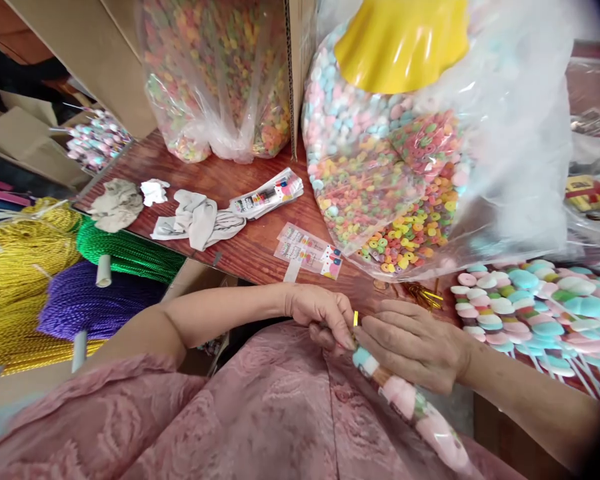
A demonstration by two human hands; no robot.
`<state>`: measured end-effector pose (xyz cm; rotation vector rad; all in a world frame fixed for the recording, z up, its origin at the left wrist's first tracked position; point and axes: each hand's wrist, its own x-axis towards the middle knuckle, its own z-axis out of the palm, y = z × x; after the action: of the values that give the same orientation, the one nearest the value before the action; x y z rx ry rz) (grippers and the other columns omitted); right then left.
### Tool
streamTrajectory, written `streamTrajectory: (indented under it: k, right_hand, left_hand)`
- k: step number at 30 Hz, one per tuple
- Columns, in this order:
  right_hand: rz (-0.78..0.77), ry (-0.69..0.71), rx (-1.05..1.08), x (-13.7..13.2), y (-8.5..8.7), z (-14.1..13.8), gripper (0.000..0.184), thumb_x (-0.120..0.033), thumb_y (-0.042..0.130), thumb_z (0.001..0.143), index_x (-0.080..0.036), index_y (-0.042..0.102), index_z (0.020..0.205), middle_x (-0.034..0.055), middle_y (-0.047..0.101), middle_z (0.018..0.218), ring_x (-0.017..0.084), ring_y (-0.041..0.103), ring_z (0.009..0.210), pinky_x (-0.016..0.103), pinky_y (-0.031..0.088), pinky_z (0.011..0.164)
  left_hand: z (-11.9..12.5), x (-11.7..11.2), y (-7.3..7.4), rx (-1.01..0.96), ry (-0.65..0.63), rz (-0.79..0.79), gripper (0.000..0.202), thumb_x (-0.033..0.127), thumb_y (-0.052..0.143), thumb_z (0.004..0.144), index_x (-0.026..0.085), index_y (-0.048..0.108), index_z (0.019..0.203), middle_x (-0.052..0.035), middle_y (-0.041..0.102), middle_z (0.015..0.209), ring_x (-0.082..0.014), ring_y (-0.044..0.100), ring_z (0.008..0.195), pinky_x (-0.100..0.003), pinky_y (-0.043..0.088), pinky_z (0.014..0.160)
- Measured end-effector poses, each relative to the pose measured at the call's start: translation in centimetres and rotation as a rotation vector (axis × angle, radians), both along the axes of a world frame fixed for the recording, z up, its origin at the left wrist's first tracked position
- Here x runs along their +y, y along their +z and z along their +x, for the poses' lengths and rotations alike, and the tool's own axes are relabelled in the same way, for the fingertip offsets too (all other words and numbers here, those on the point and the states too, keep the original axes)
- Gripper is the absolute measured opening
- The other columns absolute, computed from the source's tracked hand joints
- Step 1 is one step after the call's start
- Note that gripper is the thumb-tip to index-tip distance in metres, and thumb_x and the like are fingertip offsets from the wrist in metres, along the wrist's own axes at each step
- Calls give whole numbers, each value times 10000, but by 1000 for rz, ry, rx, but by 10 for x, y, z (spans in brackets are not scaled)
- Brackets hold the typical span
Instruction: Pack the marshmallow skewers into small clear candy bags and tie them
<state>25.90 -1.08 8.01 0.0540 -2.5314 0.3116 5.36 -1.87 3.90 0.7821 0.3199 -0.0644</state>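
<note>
Head cam: left hand [333, 320] pinches, right hand [415, 343] grips bagged skewer [400, 395]; gold tie [356, 319] seems unfinished, loose skewers [535, 307] toward 3 o'clock look unbagged.

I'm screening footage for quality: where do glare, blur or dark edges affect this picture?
Head view: pale highlights streak the yellow scalloped object and the big clear bag; head view: the wrapped candy stick looks soft toward its lower end; head view: black patches darken both right-hand corners.
</note>
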Motion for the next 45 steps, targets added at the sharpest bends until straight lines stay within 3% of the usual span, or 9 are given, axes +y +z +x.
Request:
streamTrajectory:
  k: [11, 18, 21, 24, 30, 34, 38, 41, 45]
  right_hand:
    - [158, 1, -161, 14, 3, -11, 289, -168, 369, 960, -226, 595, 789, 28, 623, 736, 153, 518, 644, 323, 377, 578]
    - [413, -337, -79, 51, 27, -13, 244, -121, 362, 915, -207, 529, 759, 0, 496, 625, 149, 386, 542, 322, 297, 546]
    - [439, -460, -43, 65, 41, -10, 227, -117, 362, 898, -207, 504, 746, 0, 486, 630, 146, 374, 544, 322, 268, 541]
    - [235, -591, 62, 61, 47, -17, 196, -104, 374, 890, -203, 484, 761, 2, 517, 663, 138, 434, 588, 291, 305, 555]
    - [-393, -593, 162, 37, 33, -41, 213, -111, 417, 897, -208, 450, 710, -43, 528, 601, 96, 495, 543, 193, 397, 511]
    - [-58, -735, 376, 46, 25, -30, 140, -144, 469, 887, -214, 523, 777, -34, 546, 592, 115, 508, 497, 225, 398, 493]
    - [219, -743, 455, 46, 14, -32, 117, -118, 490, 855, -225, 535, 865, 3, 587, 635, 157, 566, 527, 265, 414, 496]
    - [206, -653, 534, 27, -4, -45, 199, -78, 492, 835, -223, 552, 958, 26, 633, 698, 183, 613, 583, 286, 472, 535]
    - [88, -493, 414, 11, -32, -57, 238, -44, 475, 818, -212, 561, 963, 35, 642, 716, 187, 629, 620, 291, 503, 553]
  left_hand:
    - [-6, 34, 26, 11, 33, 374, 293, 458, 843, 593, 193, 727, 547, -21, 563, 456, -116, 425, 360, -262, 312, 349]
    - [-19, 38, 110, 392, 508, 1620, 143, 218, 656, 788, 159, 689, 662, -45, 625, 663, -151, 561, 646, -262, 423, 600]
    - [-8, 16, 109, 287, 463, 1901, 224, 259, 584, 857, 163, 654, 667, -65, 611, 679, -170, 554, 666, -281, 428, 630]
    - [3, 28, 81, 218, 529, 1682, 221, 322, 555, 891, 152, 697, 894, -76, 655, 796, -179, 582, 703, -291, 463, 666]
    - [7, 71, 70, 113, 1197, 1218, 377, 400, 587, 903, 259, 650, 1247, -73, 531, 1380, -245, 425, 1341, -395, 336, 1131]
    - [8, 50, 60, 62, 1347, 790, 754, 452, 757, 770, 330, 447, 1447, -71, 414, 1513, -258, 406, 1377, -394, 337, 1135]
    - [7, 30, 27, -121, 987, 161, 824, 414, 864, 642, 279, 517, 1378, -83, 669, 1118, -197, 673, 923, -379, 504, 877]
    - [-4, 22, 16, -215, 906, 55, 828, 140, 880, 543, 279, 581, 1303, -20, 691, 960, -146, 674, 781, -309, 493, 798]
    - [-31, 21, 31, -383, 1139, 160, 862, 104, 771, 566, 320, 514, 1360, -45, 721, 1019, -175, 684, 790, -325, 484, 779]
